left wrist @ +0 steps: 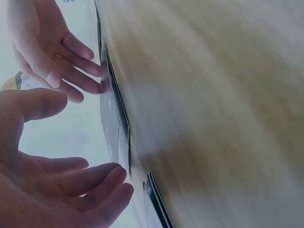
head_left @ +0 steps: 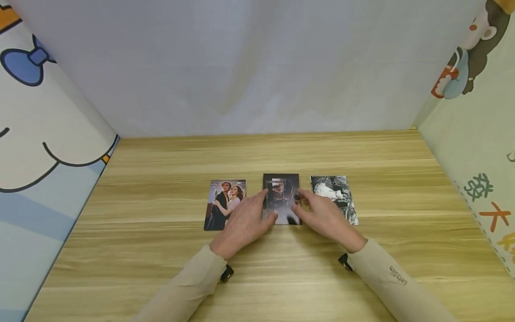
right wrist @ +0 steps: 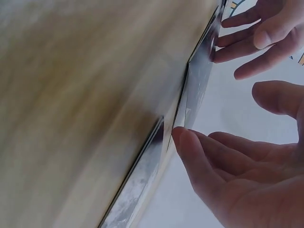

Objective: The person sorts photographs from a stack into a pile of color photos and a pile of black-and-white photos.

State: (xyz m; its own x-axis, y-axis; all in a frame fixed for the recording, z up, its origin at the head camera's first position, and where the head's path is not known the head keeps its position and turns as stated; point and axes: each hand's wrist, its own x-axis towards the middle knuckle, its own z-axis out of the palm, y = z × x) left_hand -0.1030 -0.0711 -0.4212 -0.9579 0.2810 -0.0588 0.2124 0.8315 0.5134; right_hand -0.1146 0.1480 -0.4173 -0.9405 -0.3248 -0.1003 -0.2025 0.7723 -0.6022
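Three picture cards lie in a row on the table. The middle one, a dark card [head_left: 284, 203], sits between both hands. My left hand [head_left: 246, 219] rests at its left side, fingertips at the edge, and partly covers the left card [head_left: 217, 210], which shows a couple. At the opposite edge is my right hand [head_left: 325, 218], its wrist side overlapping the black-and-white card [head_left: 339, 192] in the head view. Both wrist views show relaxed fingers and thumbs held off the cards. Layered edges show on the left card [left wrist: 156, 199] in the left wrist view.
The wood-grain table [head_left: 161, 268] extends all round the cards. A pale cloth wall [head_left: 257, 67] closes off the back. Cartoon-printed panels stand at the left [head_left: 60, 120] and the right [head_left: 474, 143].
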